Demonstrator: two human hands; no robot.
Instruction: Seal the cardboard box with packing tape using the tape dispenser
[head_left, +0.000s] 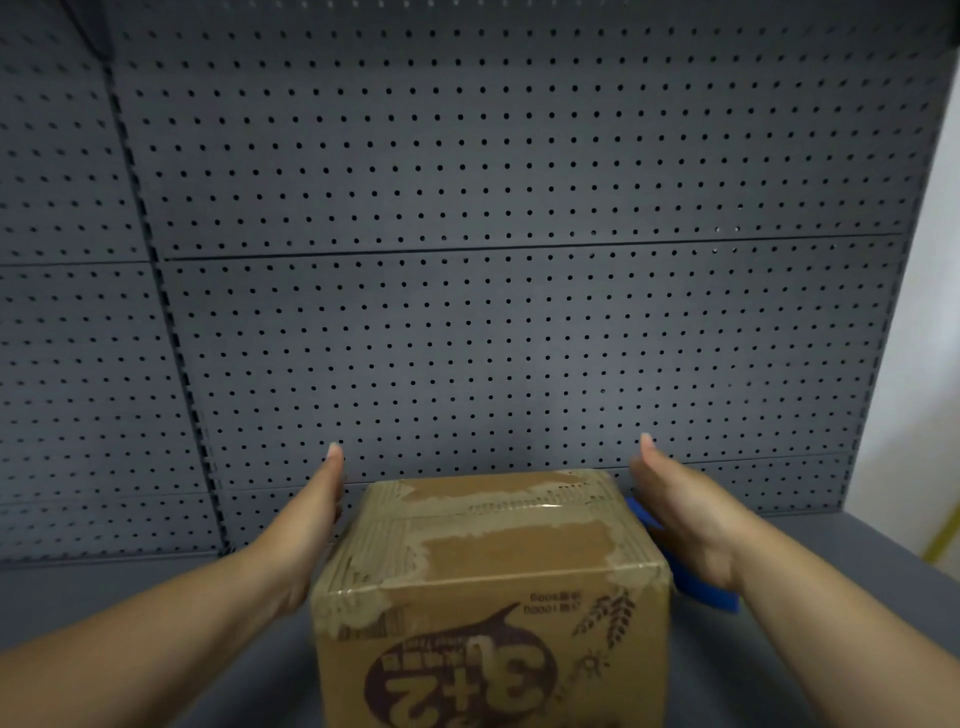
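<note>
A brown cardboard box (493, 577) with upside-down "3+2" print stands on the grey shelf at bottom centre. Its flaps are closed and its top bears tape strips and torn patches. My left hand (306, 525) is flat and open beside the box's left side, fingers stretched forward. My right hand (685, 519) is open beside the right side, a small gap from the box. A blue object (701, 587), possibly the tape dispenser, lies on the shelf under my right hand, mostly hidden.
A dark grey pegboard panel (467, 260) rises directly behind the box. The grey shelf surface (130, 587) extends left and right. A pale wall (924, 364) shows past the right edge of the shelving.
</note>
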